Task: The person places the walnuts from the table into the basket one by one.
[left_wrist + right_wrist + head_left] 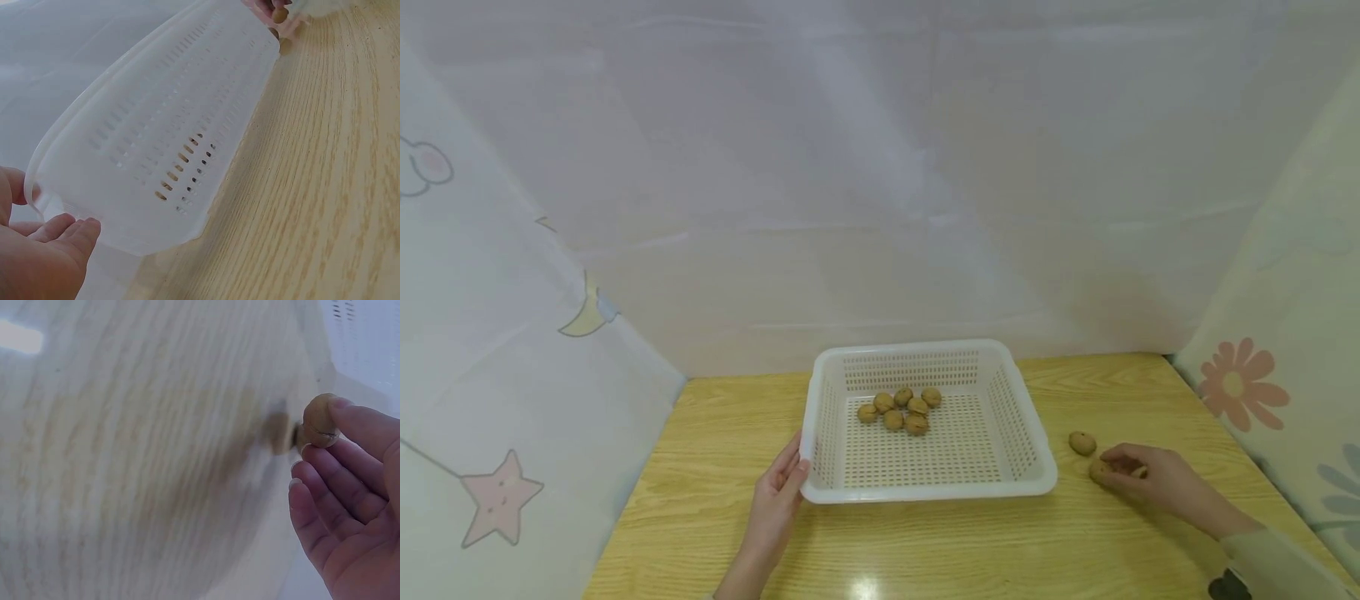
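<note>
A white perforated plastic basket (928, 493) stands on the table with several walnuts (892, 419) grouped inside, left of its middle. My left hand (777, 492) grips the basket's left side, thumb over the rim and fingers against the outer wall; the left wrist view shows those fingers (75, 234) under the rim. Right of the basket, my right hand (1157, 479) pinches a walnut (320, 420) between thumb and fingers. One loose walnut (1082, 442) lies between that hand and the basket. Another walnut (1140, 472) is partly hidden by the right hand.
The wood-grain table (925, 550) extends in front of the basket and to both sides. Pale cloth (880, 208) hangs behind the table, with printed cloth at left and right. A light reflection (865, 587) shows near the front.
</note>
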`<act>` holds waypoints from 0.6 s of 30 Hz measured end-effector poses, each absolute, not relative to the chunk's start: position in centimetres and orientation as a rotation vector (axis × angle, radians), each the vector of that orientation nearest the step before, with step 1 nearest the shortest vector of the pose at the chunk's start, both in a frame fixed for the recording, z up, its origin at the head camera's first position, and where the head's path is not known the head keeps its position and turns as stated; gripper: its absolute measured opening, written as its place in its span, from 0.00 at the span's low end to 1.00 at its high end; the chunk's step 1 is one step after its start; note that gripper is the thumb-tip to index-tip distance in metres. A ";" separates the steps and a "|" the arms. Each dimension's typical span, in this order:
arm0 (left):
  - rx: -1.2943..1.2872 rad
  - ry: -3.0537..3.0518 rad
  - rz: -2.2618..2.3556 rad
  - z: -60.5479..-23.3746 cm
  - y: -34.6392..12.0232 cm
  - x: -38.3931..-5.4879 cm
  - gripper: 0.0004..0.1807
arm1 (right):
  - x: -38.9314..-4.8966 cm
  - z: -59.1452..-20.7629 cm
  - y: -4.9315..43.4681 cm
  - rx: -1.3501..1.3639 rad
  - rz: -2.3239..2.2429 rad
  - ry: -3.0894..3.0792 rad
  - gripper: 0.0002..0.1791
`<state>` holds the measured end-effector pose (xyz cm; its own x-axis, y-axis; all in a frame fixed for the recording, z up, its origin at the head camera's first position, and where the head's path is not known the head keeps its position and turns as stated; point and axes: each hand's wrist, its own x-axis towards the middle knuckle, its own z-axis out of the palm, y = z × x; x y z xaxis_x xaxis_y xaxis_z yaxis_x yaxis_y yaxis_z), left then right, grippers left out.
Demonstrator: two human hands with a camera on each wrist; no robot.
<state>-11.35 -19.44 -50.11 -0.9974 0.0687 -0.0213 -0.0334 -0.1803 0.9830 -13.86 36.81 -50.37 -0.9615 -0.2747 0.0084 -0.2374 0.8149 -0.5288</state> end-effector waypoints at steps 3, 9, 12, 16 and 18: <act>0.035 1.967 2.370 -50.1 -19.4 -11.3 0.33 | -13.8 -49.4 36.4 -0.402 -0.856 2.914 0.16; 0.035 1.974 2.371 -50.0 -19.4 -11.3 0.33 | -13.7 -47.8 35.7 -0.425 -0.866 2.949 0.15; 0.034 1.977 2.367 -50.0 -19.4 -11.3 0.33 | -13.6 -47.1 35.4 -0.482 -0.875 2.977 0.14; 0.040 1.980 2.365 -50.0 -19.4 -11.3 0.33 | -13.8 -45.8 34.9 -0.571 -0.882 3.021 0.13; 0.044 1.976 2.370 -50.1 -19.4 -11.3 0.33 | -13.9 -45.1 34.6 -0.601 -0.886 3.042 0.13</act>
